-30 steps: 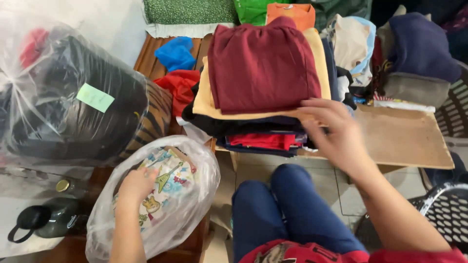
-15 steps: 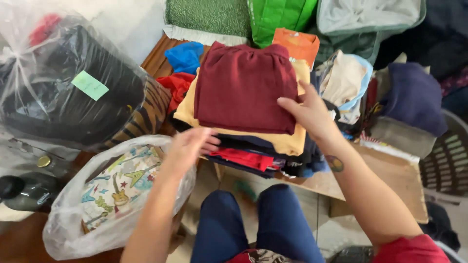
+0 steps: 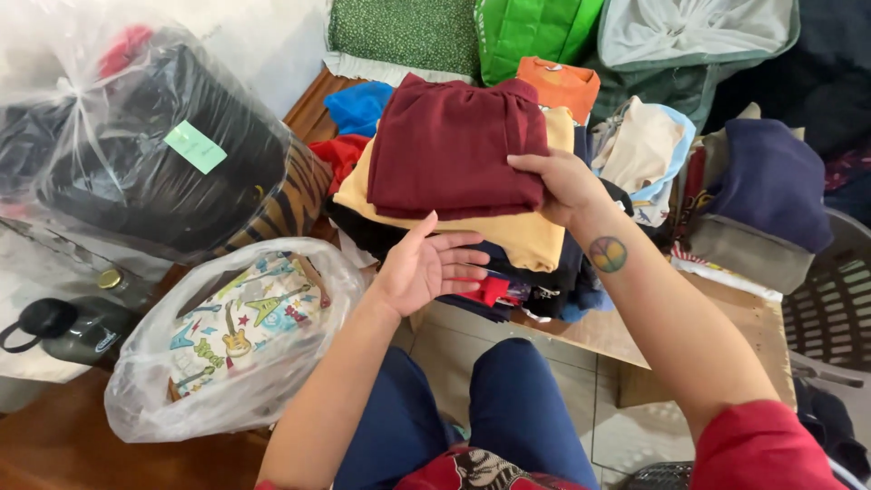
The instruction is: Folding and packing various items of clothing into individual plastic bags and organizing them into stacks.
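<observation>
Here, seen from the head camera, a large clear plastic sack of dark garments (image 3: 136, 145) with a pale green label occupies the left end of the brown wooden desk (image 3: 726, 318). Next in size, a stack of folded clothes (image 3: 472, 209) sits at the middle of the desk, reaching its near edge; the top layer is a folded maroon knit garment (image 3: 449, 145) lying on a folded mustard-yellow garment (image 3: 522, 238). A smaller clear plastic bag holding guitar-print fabric (image 3: 231, 336) rests at the near left corner, with a dark drinking bottle (image 3: 77, 328) beside it. The right hand (image 3: 562, 186) pinches the maroon garment at its near right corner, fingers closed on the cloth. The left hand (image 3: 426, 268) is spread wide, palm up, holding nothing, just at the stack's near edge. The maroon garment is judged soft, light and limp; a grip under its folded edge with a supporting palm would likely keep the fold intact.
</observation>
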